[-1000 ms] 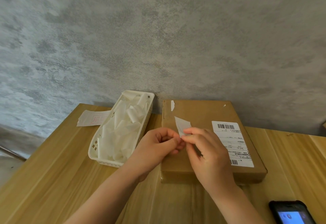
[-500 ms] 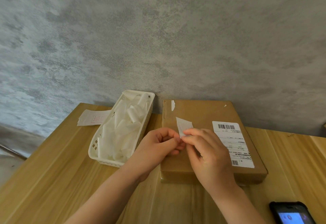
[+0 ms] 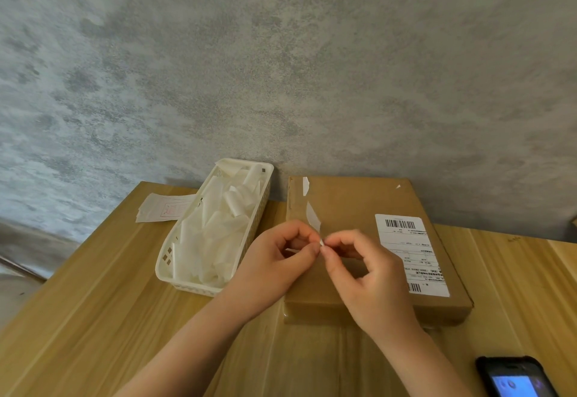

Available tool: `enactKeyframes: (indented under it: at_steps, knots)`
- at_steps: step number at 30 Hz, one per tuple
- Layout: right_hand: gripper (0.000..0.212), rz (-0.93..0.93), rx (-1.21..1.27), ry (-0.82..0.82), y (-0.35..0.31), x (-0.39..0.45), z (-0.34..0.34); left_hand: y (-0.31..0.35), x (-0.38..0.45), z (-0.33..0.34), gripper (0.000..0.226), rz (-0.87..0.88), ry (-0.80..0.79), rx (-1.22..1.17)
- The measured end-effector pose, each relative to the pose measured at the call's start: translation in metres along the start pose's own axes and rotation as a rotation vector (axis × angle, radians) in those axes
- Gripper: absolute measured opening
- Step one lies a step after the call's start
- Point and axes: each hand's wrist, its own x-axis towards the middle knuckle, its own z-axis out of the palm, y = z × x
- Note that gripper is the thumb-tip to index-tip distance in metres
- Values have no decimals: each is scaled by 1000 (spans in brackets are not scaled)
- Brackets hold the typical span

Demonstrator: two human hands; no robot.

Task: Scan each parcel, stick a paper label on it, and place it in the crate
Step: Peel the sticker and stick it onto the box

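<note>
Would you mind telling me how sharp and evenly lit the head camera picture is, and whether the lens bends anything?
Head view: soft, even light with faint shadows; clear glare only on the lit screen of the black phone. Wide-angle distortion splays the flat brown cardboard parcel. The printed white shipping label shows barcodes, but its small text is unreadable. The left hand and right hand look reasonably sharp.
</note>
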Motion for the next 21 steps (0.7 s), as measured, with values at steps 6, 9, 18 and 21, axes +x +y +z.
enactKeyframes:
  at_steps: [6,9,18,21]
  knots:
    - [14,2,-15,-78,-1,4,-5,-3,-1,-2,11,85,18,138]
    - [7,7,-40,-104,-2,5,-4,-3,-1,-3,6,113,34,174]
    - [10,-20,-106,-143,-7,11,0,-4,-2,-8,10,146,27,272]
    - [7,-56,-115,-114,-8,11,1,-4,-4,-8,12,117,49,231]
